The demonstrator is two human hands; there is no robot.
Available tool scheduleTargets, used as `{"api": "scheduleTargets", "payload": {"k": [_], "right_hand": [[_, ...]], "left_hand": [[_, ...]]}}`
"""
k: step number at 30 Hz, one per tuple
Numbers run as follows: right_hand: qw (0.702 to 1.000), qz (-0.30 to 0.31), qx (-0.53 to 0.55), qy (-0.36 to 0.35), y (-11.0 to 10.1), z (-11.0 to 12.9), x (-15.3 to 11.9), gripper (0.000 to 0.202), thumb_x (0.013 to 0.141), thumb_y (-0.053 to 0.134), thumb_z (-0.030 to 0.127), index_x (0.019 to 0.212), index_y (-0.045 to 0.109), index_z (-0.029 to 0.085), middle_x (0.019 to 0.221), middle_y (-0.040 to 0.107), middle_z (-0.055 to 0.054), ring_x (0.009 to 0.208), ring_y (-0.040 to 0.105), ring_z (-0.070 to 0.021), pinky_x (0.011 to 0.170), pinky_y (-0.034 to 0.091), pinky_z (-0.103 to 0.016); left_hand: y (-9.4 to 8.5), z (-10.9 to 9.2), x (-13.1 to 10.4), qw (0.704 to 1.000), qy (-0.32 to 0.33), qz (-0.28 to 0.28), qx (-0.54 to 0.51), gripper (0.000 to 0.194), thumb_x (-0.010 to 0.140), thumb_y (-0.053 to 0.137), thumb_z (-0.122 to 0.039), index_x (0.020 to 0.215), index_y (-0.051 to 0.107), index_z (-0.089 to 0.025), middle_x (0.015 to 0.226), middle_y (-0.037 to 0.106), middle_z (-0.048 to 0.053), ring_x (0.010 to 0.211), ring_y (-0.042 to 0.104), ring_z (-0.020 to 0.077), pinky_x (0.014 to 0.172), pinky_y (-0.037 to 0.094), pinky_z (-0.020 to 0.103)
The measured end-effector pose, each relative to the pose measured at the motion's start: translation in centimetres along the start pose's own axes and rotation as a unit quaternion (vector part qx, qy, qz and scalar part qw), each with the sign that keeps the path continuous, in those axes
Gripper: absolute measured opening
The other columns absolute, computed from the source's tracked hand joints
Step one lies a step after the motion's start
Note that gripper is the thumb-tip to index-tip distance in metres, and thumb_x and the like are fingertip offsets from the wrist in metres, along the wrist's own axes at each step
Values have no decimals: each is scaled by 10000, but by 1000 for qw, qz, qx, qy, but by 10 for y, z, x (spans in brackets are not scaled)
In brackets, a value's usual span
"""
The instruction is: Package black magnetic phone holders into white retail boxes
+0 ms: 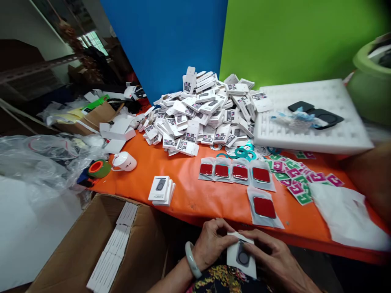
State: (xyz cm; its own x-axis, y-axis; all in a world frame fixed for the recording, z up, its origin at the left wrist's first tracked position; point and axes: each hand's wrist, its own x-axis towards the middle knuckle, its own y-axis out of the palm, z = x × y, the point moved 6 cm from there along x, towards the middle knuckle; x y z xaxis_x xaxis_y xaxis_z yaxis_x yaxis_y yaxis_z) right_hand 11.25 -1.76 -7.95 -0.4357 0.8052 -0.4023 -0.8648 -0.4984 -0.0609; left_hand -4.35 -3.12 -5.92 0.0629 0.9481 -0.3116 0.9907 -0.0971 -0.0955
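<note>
A small white box (248,266) with a dark device printed on its face is held upright close to my body, below the table's front edge. My left hand (210,243) pinches its upper left corner with thumb and fingers. On the other side my right hand (271,256) grips the top and right edge, its thumb lying over the printed face. Ahead on the table lie several clear pouches with dark red squares, the nearest pouch (264,208) just beyond my right hand. A short stack of white boxes (159,189) sits to the left.
A heap of white boxes (201,116) fills the table's back. An open carton (100,203) at left holds rows of white boxes. A white mug (124,161), a tape roll (99,168), a foam tray (305,138), coloured cards (295,173) and a white bag (342,211) lie around.
</note>
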Motion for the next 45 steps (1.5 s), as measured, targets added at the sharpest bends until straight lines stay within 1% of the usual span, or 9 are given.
{"api": "scheduleTargets", "payload": {"k": [5,11,18,22,26,32,37,41,45], "right_hand": [[998,18,63,25,1,-3,10,287,703,669,431,924,695,250,780,700,-38,730,637,-225,609,522,-277],[992,-60,80,-73,16,64,53,341,644,702,479,825,652,194,788,662,-36,718,600,-188,624,512,-272],[969,79,-19,-232,84,135,111,341,851,466,453,1034,567,184,851,621,-44,722,587,-152,652,493,-285],[909,-43,-271,-312,78,155,175,439,823,522,319,1220,428,158,1140,536,-129,975,548,-215,833,459,-364],[838,-119,-433,-309,72,164,236,609,770,569,223,1308,324,78,1319,395,-199,1214,368,-278,986,335,-399],[808,-115,-498,-292,82,163,278,689,705,622,233,1320,332,122,1325,394,-187,1164,372,-322,938,308,-438],[788,-99,-535,-288,89,173,270,620,728,583,272,1290,375,113,1178,485,-189,1038,425,-312,871,306,-429],[772,-55,-556,-302,85,175,218,492,726,585,367,1163,492,161,1056,527,-128,922,456,-261,829,320,-376],[760,45,-546,-350,80,154,125,469,716,601,388,1122,520,169,1027,529,-107,911,449,-246,833,328,-373]], "left_hand": [[-2,-10,-3,997,14,-44,58,147,709,636,-217,841,690,-178,772,636,17,694,557,141,629,429,236],[-24,-38,-9,973,56,-172,140,658,693,664,-265,1309,437,-216,1308,480,91,1199,436,263,1028,340,375],[-111,-72,-21,865,105,-336,357,595,742,586,-269,1308,421,-184,1299,495,109,1212,436,266,1031,345,408],[-168,-75,-25,800,86,-419,420,586,756,571,-316,1308,414,-196,1292,502,108,1171,475,261,995,384,377],[-194,-56,-12,792,31,-397,462,558,766,549,-319,1286,447,-144,1270,512,151,1136,505,279,956,411,386],[-199,-41,-5,800,37,-365,475,566,797,524,-451,1277,455,-159,1256,523,162,1127,515,289,939,413,428],[-185,-57,-14,803,88,-398,435,573,819,501,-476,1304,404,-187,1333,438,156,1231,410,293,988,369,470],[-157,-72,-18,816,151,-360,426,672,795,561,-412,1378,270,-250,1415,334,115,1304,303,292,1036,313,494],[-117,-63,-8,859,151,-202,445,826,695,678,-290,1391,234,-291,1451,287,72,1353,182,307,1073,225,527]]}}
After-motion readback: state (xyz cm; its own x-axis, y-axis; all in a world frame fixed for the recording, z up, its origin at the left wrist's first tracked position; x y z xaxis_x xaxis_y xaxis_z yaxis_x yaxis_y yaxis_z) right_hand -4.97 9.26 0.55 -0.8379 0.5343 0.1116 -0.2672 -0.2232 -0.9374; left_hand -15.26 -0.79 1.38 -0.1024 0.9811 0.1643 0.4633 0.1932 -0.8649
